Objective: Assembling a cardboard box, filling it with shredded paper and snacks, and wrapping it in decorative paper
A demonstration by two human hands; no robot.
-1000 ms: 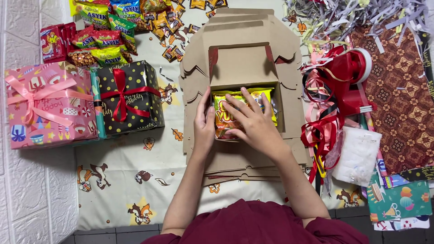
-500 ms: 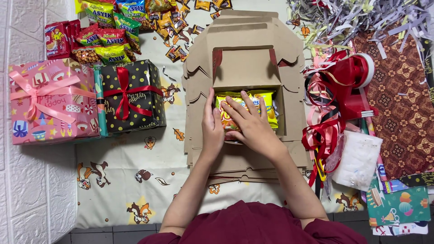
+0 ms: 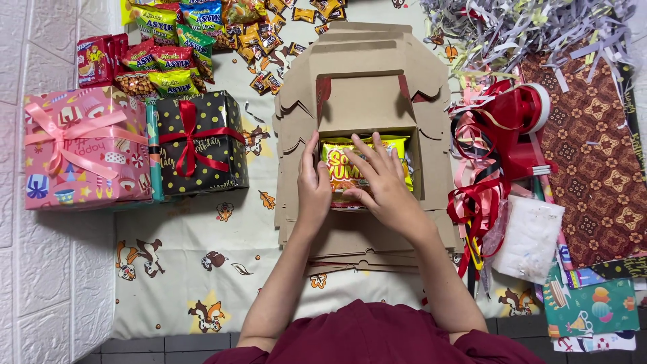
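While both hands press it, yellow snack packet [image 3: 350, 172] (glossy) fills brown box [image 3: 367, 101].

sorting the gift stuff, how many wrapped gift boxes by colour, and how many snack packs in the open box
pink wrapped box: 1
black dotted wrapped box: 1
yellow snack pack in the open cardboard box: 1 showing
total: 3
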